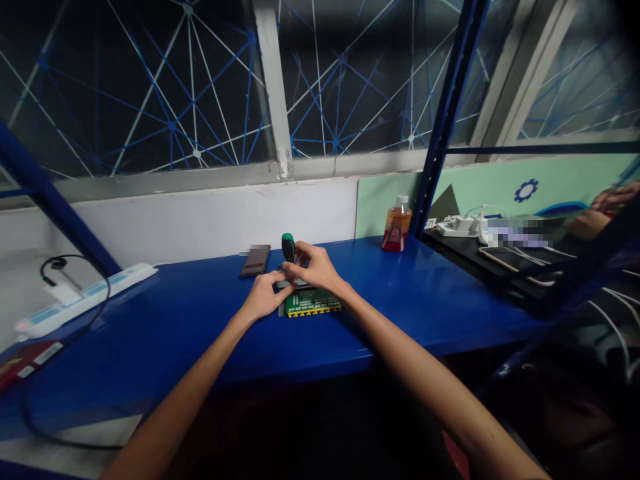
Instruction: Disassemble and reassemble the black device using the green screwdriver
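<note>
- Step, as judged: tool work; right hand [319,265] pinches a green-handled screwdriver [287,247], upright near the circuit board's [313,302] eleven-o'clock corner.
- Left hand [263,295]: fingers curled there; cannot tell whether gripping.
- Next move: calls for steadying.
- Blue tabletop [420,293]: board central; smartphone [257,261] at ten o'clock, bottle [397,228] two, power strip [95,295] nine.
- Room: patterned windows [370,80], twelve.

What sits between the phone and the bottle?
In the head view, the green-handled tool and the right hand come between the phone and the bottle.
</note>
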A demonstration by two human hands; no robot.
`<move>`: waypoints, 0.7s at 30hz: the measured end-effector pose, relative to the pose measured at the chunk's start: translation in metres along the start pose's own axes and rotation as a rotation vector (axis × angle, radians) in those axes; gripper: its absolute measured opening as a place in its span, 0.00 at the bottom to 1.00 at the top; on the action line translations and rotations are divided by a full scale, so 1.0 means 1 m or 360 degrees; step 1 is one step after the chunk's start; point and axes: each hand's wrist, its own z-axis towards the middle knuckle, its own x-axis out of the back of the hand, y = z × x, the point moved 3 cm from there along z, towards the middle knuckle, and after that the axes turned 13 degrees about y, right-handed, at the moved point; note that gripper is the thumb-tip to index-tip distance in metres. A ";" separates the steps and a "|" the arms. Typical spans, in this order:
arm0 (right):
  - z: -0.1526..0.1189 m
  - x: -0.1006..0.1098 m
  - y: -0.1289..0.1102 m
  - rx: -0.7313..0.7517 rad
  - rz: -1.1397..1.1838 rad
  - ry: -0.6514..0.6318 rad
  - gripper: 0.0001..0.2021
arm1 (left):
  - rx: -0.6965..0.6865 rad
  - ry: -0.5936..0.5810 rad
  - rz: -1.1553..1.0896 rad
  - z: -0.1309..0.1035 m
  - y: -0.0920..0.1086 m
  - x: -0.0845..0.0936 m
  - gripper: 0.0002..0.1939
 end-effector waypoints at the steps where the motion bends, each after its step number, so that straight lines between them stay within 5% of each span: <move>1: 0.000 0.000 0.001 -0.0007 -0.0009 0.0008 0.12 | -0.0003 0.0033 0.0001 0.000 0.000 0.000 0.10; 12: -0.003 0.003 -0.002 0.0015 -0.0102 0.0050 0.13 | 0.0113 -0.0011 -0.0052 0.001 0.006 0.001 0.10; 21: -0.006 -0.002 0.001 -0.0010 -0.0003 0.0054 0.17 | 0.0102 0.0153 -0.0038 0.000 0.000 -0.001 0.08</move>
